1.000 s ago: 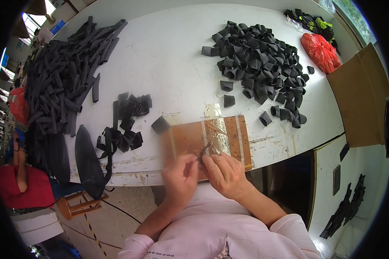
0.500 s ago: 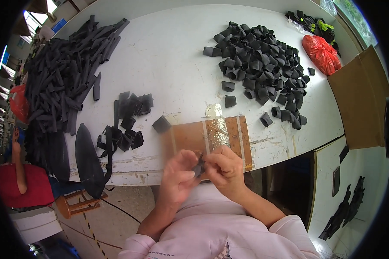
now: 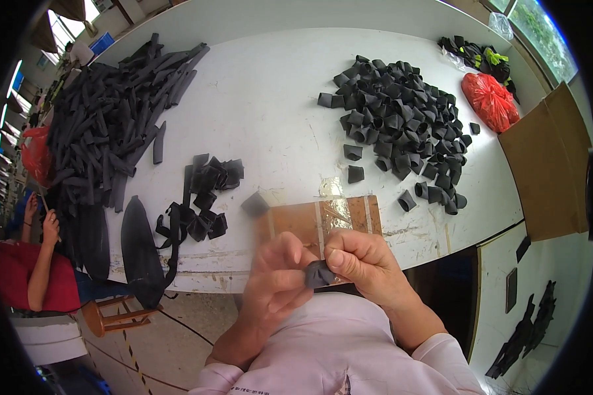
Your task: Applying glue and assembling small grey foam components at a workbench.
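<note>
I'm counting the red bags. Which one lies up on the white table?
The red bag near the table's far right corner; the other red bag hangs off the left side.

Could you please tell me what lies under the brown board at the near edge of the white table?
The brown board lies flat on the white table, with clear tape strips across it. Both hands, pinching a small black piece, cover its near edge.

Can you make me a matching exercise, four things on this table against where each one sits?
Things:
1. long black strips
2. pile of short folded black pieces
3. red plastic bag
4. small black piece

Places:
A. far right of the table, near the cardboard
B. pinched between the left hand and right hand
C. heaped along the table's left side
D. spread over the right half of the table

Pairs: 1-C, 2-D, 3-A, 4-B
</note>
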Demonstrator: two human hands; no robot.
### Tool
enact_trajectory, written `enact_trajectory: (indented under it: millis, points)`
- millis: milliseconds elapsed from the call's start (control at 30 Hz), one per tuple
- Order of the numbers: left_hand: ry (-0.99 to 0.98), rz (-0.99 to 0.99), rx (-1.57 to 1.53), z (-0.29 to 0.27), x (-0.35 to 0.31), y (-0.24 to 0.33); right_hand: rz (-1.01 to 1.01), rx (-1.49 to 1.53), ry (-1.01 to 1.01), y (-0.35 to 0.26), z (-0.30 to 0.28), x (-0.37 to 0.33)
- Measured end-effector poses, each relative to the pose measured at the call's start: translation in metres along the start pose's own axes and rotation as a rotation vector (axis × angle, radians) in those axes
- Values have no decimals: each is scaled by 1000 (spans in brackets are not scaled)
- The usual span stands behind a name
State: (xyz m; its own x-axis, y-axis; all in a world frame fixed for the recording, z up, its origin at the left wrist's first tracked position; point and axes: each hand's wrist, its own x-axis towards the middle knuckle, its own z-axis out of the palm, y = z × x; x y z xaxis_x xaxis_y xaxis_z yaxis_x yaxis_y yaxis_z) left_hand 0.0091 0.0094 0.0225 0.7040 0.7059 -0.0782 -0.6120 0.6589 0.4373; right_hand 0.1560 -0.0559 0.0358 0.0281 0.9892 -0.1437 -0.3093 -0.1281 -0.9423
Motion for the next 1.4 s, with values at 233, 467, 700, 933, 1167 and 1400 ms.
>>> enact_trajectory:
  millis: [233, 467, 700, 933, 1167, 1400]
  points:
    - [74, -148, -64, -16, 8, -1, 74, 114, -99, 24, -15, 27]
    - [66, 659, 1186, -9, 15, -2, -68, -400, 152, 15, -7, 17]
    - [-58, 561, 892, 1, 13, -5, -662, -831, 301, 7, 8, 4]
    - [157, 472, 429, 9, 6, -6, -914, -1004, 358, 5, 10, 15]
    - [172, 473, 534, -5, -1, -15, -998, -1090, 328, 23, 3, 18]
    - [122, 474, 617, -11, 3, -16, -699, -997, 289, 1, 5, 10]
